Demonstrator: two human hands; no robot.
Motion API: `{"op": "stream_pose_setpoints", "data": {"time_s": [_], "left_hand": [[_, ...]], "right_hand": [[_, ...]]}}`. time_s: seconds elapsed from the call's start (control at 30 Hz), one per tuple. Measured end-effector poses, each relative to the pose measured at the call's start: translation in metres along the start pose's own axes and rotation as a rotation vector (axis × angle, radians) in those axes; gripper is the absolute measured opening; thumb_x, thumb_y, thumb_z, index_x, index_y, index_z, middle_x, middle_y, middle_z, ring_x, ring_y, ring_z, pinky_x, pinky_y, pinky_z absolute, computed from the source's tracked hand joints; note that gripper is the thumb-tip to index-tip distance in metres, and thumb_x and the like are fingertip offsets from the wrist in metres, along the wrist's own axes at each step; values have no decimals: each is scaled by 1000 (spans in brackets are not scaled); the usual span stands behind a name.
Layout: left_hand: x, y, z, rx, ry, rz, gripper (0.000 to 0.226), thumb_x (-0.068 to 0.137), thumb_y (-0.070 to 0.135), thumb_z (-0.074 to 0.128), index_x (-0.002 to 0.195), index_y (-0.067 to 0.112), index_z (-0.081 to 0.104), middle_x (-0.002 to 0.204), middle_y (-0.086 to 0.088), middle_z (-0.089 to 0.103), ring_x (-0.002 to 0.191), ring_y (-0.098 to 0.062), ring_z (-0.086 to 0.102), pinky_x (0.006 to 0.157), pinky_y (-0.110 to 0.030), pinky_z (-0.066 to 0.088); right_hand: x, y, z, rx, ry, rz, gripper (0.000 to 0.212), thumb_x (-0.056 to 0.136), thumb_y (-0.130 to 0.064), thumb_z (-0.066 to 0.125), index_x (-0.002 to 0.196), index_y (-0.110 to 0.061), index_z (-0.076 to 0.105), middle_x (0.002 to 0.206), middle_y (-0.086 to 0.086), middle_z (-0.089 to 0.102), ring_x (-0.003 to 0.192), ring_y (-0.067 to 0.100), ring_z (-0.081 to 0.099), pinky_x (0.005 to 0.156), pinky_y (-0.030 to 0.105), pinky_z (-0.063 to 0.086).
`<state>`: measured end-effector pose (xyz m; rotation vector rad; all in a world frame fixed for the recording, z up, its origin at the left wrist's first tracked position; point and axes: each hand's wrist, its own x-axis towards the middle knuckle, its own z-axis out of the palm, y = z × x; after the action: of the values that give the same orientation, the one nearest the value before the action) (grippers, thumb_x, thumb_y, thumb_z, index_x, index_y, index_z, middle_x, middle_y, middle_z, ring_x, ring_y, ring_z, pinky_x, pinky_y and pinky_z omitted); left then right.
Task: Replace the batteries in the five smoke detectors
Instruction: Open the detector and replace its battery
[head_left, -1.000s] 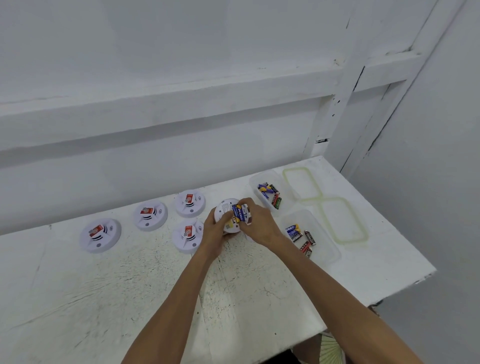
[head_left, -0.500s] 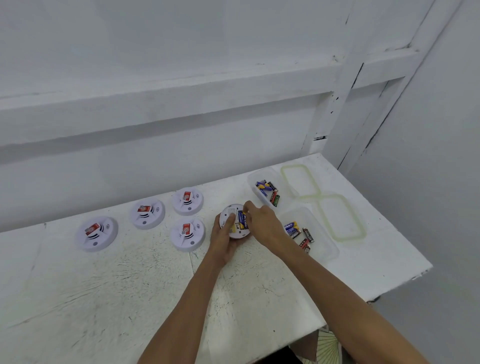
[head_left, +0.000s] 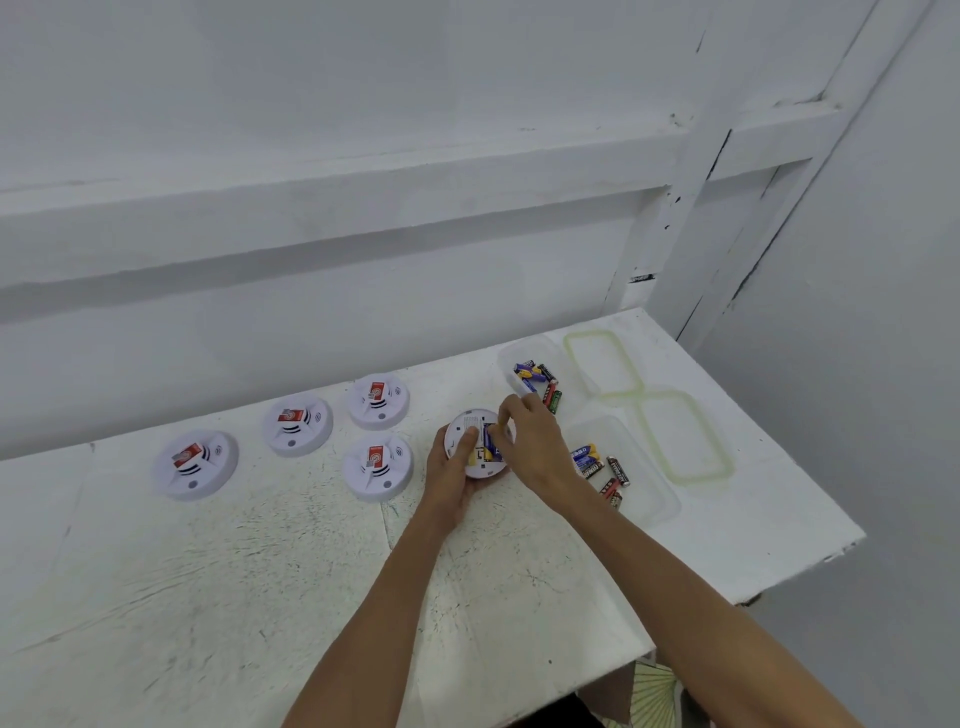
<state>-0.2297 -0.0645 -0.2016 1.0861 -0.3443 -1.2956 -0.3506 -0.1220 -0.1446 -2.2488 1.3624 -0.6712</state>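
Observation:
On the white table one smoke detector (head_left: 467, 422) lies back side up, and my left hand (head_left: 453, 478) grips its near left rim with the thumb on its back. In its open compartment sits a blue battery (head_left: 488, 441). My right hand (head_left: 532, 441) comes from the right, its curled fingertips pinching that battery at its far end. Several other detectors lie face up with red stickers to the left: one (head_left: 196, 465) far left, one (head_left: 297, 425), one (head_left: 378, 401) at the back and one (head_left: 378, 467) beside my left hand.
Two clear plastic tubs hold loose batteries: the far tub (head_left: 511, 353) and the near tub (head_left: 652, 499), both right of my hands. Two green-rimmed lids (head_left: 602, 364) (head_left: 683, 439) lie further right. The table's front edge (head_left: 753, 597) runs diagonally; a wall stands behind.
The detector went from lifted and tilted in both hands down flat onto the table. My right hand's fingers shifted to the far end of the battery compartment.

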Motion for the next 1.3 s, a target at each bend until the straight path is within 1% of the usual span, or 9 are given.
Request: {"op": "stream_pose_setpoints", "data": {"time_s": [0.1, 0.27, 0.4, 0.53, 0.67, 0.83, 1.07, 1.17, 1.3], "left_hand": [[0, -2, 0, 3, 2, 16, 28, 104, 19, 61, 132, 15, 59, 127, -17, 70, 110, -31, 73, 79, -48, 64], [-1, -1, 1, -43, 11, 2, 27, 104, 17, 60, 131, 15, 58, 127, -17, 70, 111, -32, 73, 78, -48, 65], [0, -2, -3, -87, 17, -25, 28, 104, 16, 60, 132, 12, 56, 132, -19, 68, 121, -38, 67, 84, -55, 63], [1, -3, -7, -91, -9, -37, 35, 104, 18, 59, 138, 11, 54, 136, -18, 66, 123, -39, 66, 91, -59, 60], [2, -4, -10, -85, -17, -25, 30, 105, 18, 59, 135, 15, 57, 134, -16, 68, 122, -37, 67, 92, -60, 59], [1, -5, -10, -87, -29, -27, 35, 105, 17, 58, 139, 13, 55, 134, -17, 68, 122, -37, 67, 90, -59, 60], [1, -5, -11, -96, -26, -38, 38, 104, 16, 59, 142, 11, 53, 134, -16, 68, 121, -36, 67, 88, -57, 62], [2, -5, -11, -88, -38, -42, 33, 105, 16, 58, 137, 14, 56, 134, -16, 68, 121, -35, 68, 91, -60, 60], [3, -5, -10, -65, -34, -39, 31, 104, 16, 59, 134, 15, 57, 133, -16, 69, 121, -36, 68, 94, -63, 57]], "right_hand": [[-2, 1, 2, 67, 49, 6, 9, 90, -13, 65, 90, -9, 57, 89, 5, 56, 77, 19, 54, 69, 36, 51], [0, -2, -2, 260, 76, 164, 14, 88, -14, 72, 102, -12, 69, 90, 1, 66, 76, 3, 61, 69, 11, 53], [-1, 6, -28, 379, 214, 249, 11, 88, -16, 75, 98, -12, 74, 87, -3, 72, 73, -4, 63, 70, 5, 46], [-18, 32, -62, 392, 326, 371, 5, 88, -16, 72, 92, -15, 72, 80, -5, 72, 70, 3, 67, 65, 15, 49], [-38, 60, -65, 175, 241, 435, 7, 90, -13, 69, 95, -9, 71, 87, 5, 71, 79, 21, 68, 78, 27, 51], [-49, 70, -55, 104, 184, 510, 10, 91, -6, 65, 97, -5, 72, 88, 6, 68, 78, 17, 59, 69, 19, 42], [-48, 77, -48, -2, 137, 562, 12, 93, -13, 62, 98, -6, 70, 98, 11, 67, 81, 21, 58, 67, 30, 44], [-49, 68, -49, -71, 146, 548, 14, 96, -17, 59, 102, -7, 67, 109, 9, 56, 83, 21, 53, 68, 31, 40], [-41, 47, -45, -34, 207, 374, 13, 94, -15, 60, 101, -10, 69, 108, 5, 59, 83, 18, 59, 72, 27, 44]]}}
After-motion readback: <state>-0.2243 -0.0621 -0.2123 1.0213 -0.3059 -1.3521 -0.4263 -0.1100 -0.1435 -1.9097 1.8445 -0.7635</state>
